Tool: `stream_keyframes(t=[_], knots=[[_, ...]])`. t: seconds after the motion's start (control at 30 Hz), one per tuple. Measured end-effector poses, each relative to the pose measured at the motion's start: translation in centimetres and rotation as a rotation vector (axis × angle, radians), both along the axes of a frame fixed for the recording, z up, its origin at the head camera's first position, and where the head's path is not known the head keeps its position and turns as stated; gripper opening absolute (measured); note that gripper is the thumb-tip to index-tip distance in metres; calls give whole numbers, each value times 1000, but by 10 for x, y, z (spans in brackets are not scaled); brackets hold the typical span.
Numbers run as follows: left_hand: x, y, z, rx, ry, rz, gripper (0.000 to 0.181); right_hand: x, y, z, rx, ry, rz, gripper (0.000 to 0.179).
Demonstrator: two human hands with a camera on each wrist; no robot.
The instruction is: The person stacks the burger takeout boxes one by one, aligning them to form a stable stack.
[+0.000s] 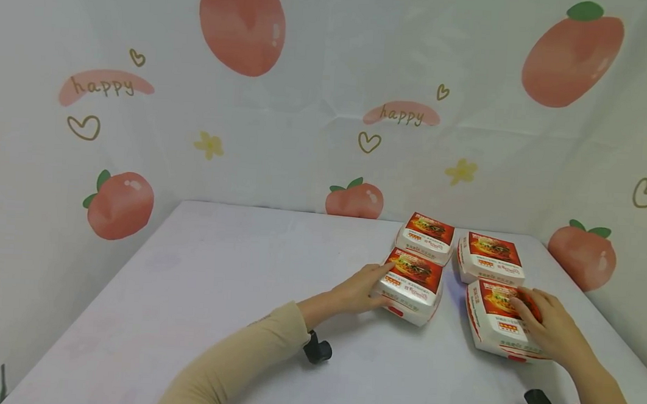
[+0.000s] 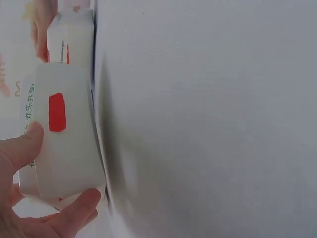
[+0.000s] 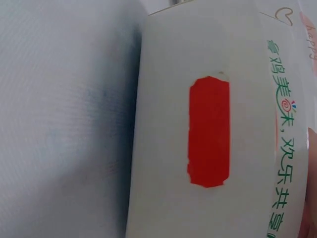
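Note:
Four-cornered white burger boxes with red burger pictures on their lids are grouped at the right of the table. My left hand (image 1: 360,289) grips the left side of the front-left burger box (image 1: 413,298). The left wrist view shows thumb and fingers spread around that box's end, beside its red tab (image 2: 57,113). On the front-right burger box (image 1: 505,339) lies my right hand (image 1: 555,330), its thumb on the lid and its fingers over the right side. That box's front wall (image 3: 163,119) fills much of the right wrist view, where most of the hand is out of frame.
Behind the held boxes sit a back-left burger box (image 1: 426,238) and a back-right burger box (image 1: 490,259), close against them. A narrow gap separates the two columns. The white table (image 1: 215,269) meets a printed cloth backdrop (image 1: 306,115) at its rear edge.

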State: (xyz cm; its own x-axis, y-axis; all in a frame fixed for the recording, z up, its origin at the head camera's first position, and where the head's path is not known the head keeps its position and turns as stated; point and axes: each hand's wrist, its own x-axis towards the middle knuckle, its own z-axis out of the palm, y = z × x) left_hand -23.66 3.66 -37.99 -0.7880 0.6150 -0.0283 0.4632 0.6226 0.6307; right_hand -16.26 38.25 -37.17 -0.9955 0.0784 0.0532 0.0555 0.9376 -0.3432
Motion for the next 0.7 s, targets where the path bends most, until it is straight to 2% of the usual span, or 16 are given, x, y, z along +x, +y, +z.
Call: stream_keyframes(t=[0.23, 0.4, 0.7], knots=[[2, -25, 10, 75, -30, 29, 77, 0, 2, -4, 5, -8, -3, 72], [2, -45, 16, 105, -17, 62, 77, 0, 1, -4, 4, -7, -3, 72], [6, -83, 14, 158, 34, 143, 76, -2, -1, -3, 0, -15, -9, 72]])
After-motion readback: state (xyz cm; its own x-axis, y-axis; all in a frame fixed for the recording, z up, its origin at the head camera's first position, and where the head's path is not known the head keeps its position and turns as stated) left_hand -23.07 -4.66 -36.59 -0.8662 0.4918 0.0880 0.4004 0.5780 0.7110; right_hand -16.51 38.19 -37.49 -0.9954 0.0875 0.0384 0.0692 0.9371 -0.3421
